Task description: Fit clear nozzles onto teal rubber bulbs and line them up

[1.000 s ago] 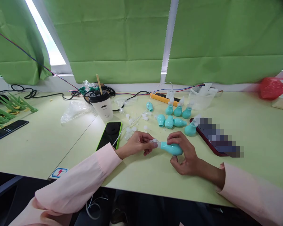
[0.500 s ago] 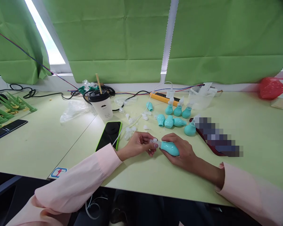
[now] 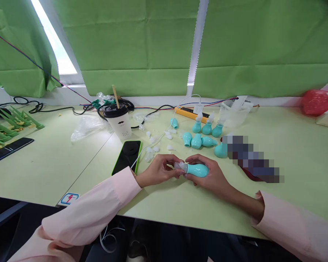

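My right hand [image 3: 214,176] is closed round a turquoise squeeze bulb [image 3: 198,170], which lies nearly level above the table. At the bulb's narrow left end sits a clear plastic nozzle piece [image 3: 180,166], and my left hand [image 3: 161,169] pinches it between thumb and fingers. Just behind my hands lie loose turquoise bulbs [image 3: 196,141] on their sides. Farther back, bulbs with clear tips [image 3: 207,127] stand upright in a row. Small white plastic parts [image 3: 170,147] are scattered to the left of the bulbs.
A phone [image 3: 127,156] lies by my left forearm, with a white cable beside it. A lidded cup [image 3: 119,123] with a straw stands behind it. An orange power strip [image 3: 191,114] and a clear plastic container [image 3: 235,112] are at the back. A partly blurred dark object [image 3: 251,171] lies right.
My left fingers have shifted on the nozzle piece, so more of it shows. My right fingertips have come closer to the joint, and the bulb has turned more level.
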`<control>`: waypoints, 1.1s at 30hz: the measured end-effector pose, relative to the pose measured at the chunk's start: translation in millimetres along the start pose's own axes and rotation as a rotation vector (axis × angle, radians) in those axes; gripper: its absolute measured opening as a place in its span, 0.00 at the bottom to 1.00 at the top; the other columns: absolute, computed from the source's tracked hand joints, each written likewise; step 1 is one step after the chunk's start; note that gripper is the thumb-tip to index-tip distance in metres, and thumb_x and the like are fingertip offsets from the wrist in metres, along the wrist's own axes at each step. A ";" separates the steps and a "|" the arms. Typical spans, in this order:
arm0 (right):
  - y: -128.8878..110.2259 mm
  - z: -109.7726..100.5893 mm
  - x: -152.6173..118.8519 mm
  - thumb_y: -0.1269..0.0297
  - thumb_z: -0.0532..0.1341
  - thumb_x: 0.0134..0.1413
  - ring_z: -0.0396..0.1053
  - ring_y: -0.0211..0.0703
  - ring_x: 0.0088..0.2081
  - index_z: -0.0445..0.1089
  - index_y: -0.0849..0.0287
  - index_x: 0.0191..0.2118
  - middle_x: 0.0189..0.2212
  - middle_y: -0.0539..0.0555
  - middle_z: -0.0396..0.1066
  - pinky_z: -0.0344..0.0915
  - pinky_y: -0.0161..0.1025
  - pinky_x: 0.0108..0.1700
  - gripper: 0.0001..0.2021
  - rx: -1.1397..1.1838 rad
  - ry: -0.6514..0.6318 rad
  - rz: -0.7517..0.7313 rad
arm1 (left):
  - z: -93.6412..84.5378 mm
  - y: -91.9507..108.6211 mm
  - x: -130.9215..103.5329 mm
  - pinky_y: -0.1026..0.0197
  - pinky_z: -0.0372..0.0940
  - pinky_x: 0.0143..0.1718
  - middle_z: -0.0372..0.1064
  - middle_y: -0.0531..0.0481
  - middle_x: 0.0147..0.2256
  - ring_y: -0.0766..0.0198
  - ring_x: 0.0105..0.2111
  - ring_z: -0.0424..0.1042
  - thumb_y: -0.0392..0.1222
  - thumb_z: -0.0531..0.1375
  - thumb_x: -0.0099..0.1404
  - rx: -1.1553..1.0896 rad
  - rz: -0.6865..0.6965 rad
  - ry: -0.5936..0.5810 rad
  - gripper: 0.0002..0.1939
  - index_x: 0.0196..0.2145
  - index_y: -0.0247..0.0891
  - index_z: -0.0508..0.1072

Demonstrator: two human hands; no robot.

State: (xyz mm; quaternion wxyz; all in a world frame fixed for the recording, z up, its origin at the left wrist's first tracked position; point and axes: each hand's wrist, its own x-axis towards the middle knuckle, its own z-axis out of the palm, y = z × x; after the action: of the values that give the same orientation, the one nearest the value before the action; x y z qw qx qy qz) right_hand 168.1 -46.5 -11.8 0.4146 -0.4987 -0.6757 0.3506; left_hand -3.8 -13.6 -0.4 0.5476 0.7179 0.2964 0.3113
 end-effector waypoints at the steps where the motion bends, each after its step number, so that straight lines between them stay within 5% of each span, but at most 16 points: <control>1: -1.5 0.0 0.6 0.65 0.61 0.36 0.64 0.35 0.22 0.62 0.58 0.34 0.31 0.51 0.65 0.65 0.33 0.18 0.14 0.050 -0.029 0.054 | 0.2 0.2 -0.5 0.67 0.63 0.24 0.66 0.49 0.26 0.71 0.23 0.66 0.40 0.60 0.50 0.058 0.022 0.007 0.13 0.33 0.29 0.68; 7: -9.7 -4.9 5.4 0.68 0.63 0.32 0.59 0.29 0.14 0.63 0.60 0.32 0.23 0.47 0.64 0.61 0.31 0.15 0.14 0.197 -0.175 0.242 | 0.3 -0.5 -2.6 0.67 0.66 0.28 0.69 0.45 0.30 0.67 0.30 0.67 0.41 0.57 0.53 0.375 0.229 0.035 0.14 0.36 0.31 0.69; 19: -8.6 -14.4 9.6 0.71 0.65 0.31 0.55 0.26 0.17 0.62 0.61 0.30 0.18 0.45 0.62 0.53 0.24 0.15 0.15 0.496 -0.485 0.547 | -2.5 -2.4 -5.1 0.65 0.63 0.28 0.68 0.42 0.27 0.66 0.27 0.67 0.37 0.53 0.58 0.671 0.606 -0.084 0.11 0.37 0.27 0.67; 27: -10.4 -17.4 8.2 0.73 0.64 0.31 0.50 0.23 0.14 0.59 0.59 0.31 0.15 0.42 0.58 0.45 0.22 0.12 0.16 0.574 -0.551 0.702 | -3.4 2.0 -4.4 0.66 0.63 0.30 0.67 0.41 0.29 0.67 0.29 0.67 0.34 0.50 0.59 0.719 0.693 -0.128 0.09 0.36 0.29 0.68; 33: -11.8 -11.4 7.6 0.68 0.65 0.31 0.55 0.27 0.15 0.59 0.60 0.30 0.15 0.42 0.59 0.56 0.26 0.15 0.16 0.441 -0.425 0.548 | -2.2 -3.4 -2.8 0.66 0.64 0.30 0.70 0.44 0.29 0.67 0.29 0.68 0.37 0.53 0.57 0.645 0.599 -0.049 0.09 0.34 0.31 0.69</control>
State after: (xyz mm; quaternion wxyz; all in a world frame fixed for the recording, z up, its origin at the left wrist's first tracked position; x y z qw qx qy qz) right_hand 172.8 -41.5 4.9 0.2540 -0.4759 -0.4970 0.6797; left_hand -7.6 -13.6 -3.6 0.1882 0.9135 0.1441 0.3307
